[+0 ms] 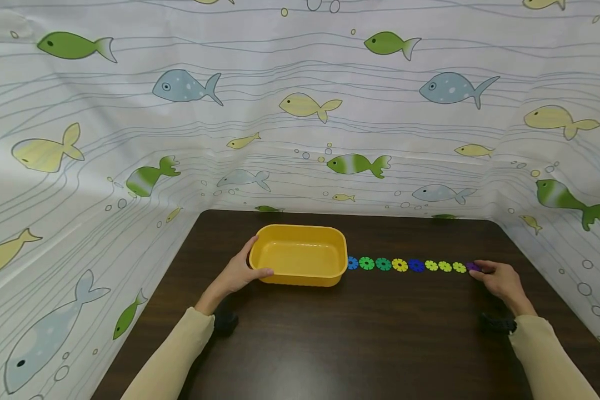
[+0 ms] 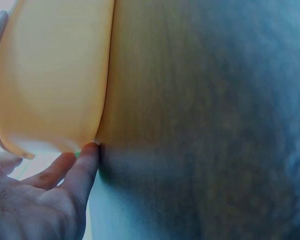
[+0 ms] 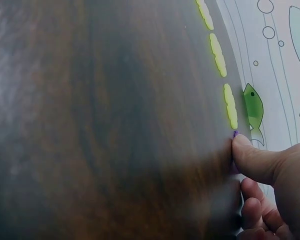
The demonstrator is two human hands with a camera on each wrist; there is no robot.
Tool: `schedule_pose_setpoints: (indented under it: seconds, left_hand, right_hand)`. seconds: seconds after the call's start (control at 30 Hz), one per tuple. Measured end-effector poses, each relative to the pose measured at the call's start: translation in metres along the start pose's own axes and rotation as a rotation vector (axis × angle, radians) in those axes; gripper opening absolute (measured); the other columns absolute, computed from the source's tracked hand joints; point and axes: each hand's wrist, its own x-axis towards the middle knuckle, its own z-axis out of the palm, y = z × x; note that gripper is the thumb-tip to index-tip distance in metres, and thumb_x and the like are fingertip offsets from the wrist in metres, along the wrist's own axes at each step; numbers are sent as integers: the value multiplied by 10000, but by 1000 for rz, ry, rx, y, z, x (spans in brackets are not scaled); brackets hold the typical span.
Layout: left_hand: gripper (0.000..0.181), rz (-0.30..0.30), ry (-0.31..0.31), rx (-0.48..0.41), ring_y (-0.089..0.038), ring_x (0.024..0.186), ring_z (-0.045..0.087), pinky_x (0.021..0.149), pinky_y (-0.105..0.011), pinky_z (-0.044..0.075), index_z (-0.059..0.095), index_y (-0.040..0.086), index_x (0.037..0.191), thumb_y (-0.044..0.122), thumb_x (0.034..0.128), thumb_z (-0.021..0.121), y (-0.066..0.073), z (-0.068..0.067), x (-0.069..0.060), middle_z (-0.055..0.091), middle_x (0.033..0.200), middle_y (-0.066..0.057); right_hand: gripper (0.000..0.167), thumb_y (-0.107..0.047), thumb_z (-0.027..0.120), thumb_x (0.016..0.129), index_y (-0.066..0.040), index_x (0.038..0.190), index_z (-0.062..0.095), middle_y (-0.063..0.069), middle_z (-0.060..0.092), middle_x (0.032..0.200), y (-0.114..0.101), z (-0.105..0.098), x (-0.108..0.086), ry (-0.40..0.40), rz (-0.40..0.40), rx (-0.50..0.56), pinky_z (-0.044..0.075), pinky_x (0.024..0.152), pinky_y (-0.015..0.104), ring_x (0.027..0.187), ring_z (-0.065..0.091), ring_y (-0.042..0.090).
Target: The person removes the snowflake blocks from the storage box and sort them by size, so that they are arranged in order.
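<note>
A yellow plastic bin [image 1: 300, 255] stands on the table, its inside bare in the head view. My left hand [image 1: 240, 270] grips the bin's left end, thumb at the front corner and fingers along the side. In the left wrist view the fingers [image 2: 82, 175] of this hand touch the bin's wall [image 2: 55, 75]. From the bin's right side runs a row of notched plastic discs: blue, greens, yellow [image 1: 400, 265], dark blue [image 1: 416, 265] and several lime ones [image 1: 445, 266]. At its right end my right hand [image 1: 500, 280] pinches a purple notched disc [image 1: 472, 266], partly hidden by the fingers.
Dark brown wood-grain table [image 1: 360, 339] lies under everything. A white curtain with printed fish [image 1: 300, 161] hangs behind the table and along both sides. A black band [image 1: 497, 323] circles the right wrist, and a dark device [image 1: 225, 322] sits at the left wrist.
</note>
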Motion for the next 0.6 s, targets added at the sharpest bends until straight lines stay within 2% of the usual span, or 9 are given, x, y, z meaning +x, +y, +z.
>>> schedule_pose_setpoints:
  seconds: [0.17,0.27,0.43,0.6]
  left_hand:
    - [1184,7,2,-4,-372,1338,590,1229,-608,484,94,123,1763,480,931,856,1,0,0,349,1743,-255]
    - [1183,4,5,-1,-369,1342,588,1234,-605,481,99,131,1763,487,928,857,1,1,0,353,1744,-247]
    - [1185,4,6,1,-362,1327,596,1231,-601,485,100,128,1763,493,927,856,0,1,0,357,1740,-249]
    - [1189,2,8,5,-359,1322,599,1228,-597,490,100,119,1762,495,926,857,1,0,-1,359,1740,-248]
  right_hand:
    - [514,-240,620,1110,140,1451,559,430,575,1344,3,2,0,36,-26,-1,512,888,621,1139,587,564]
    - [504,-247,622,1111,136,1433,572,418,586,1319,4,2,0,42,-32,-2,508,869,605,1115,592,544]
    - [575,-276,604,1115,159,1476,496,427,585,1303,4,1,-2,47,-22,16,505,902,648,1117,591,556]
    - [713,-374,560,1123,169,1548,379,445,560,1350,2,3,-6,98,22,60,486,966,696,1163,577,584]
